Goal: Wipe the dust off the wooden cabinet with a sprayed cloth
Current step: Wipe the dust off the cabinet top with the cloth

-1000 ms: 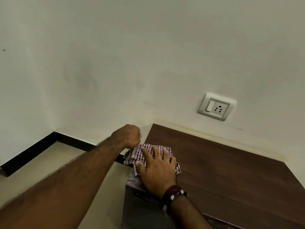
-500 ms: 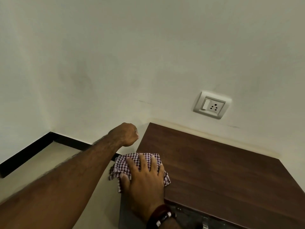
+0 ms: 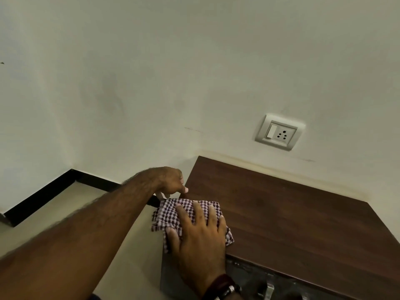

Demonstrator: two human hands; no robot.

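Note:
The dark brown wooden cabinet (image 3: 292, 215) stands against the wall at the lower right; I see its top and a strip of its grey front. A purple-and-white checked cloth (image 3: 171, 213) lies on the top's near left corner and hangs a little over the left edge. My right hand (image 3: 199, 237) presses flat on the cloth with fingers spread. My left hand (image 3: 171, 180) hovers just beyond the cloth at the cabinet's left edge, fingers curled, with a fingertip at the edge, holding nothing.
A white wall socket with a switch (image 3: 279, 133) sits on the wall above the cabinet's back edge. Black skirting (image 3: 43, 198) runs along the wall at the left above a beige floor (image 3: 129, 256). A metal handle (image 3: 269, 286) shows on the cabinet's front.
My right hand slid the cloth toward the near left corner, so it now overhangs the left edge. My left fist has loosened and dropped closer to the cabinet's left edge.

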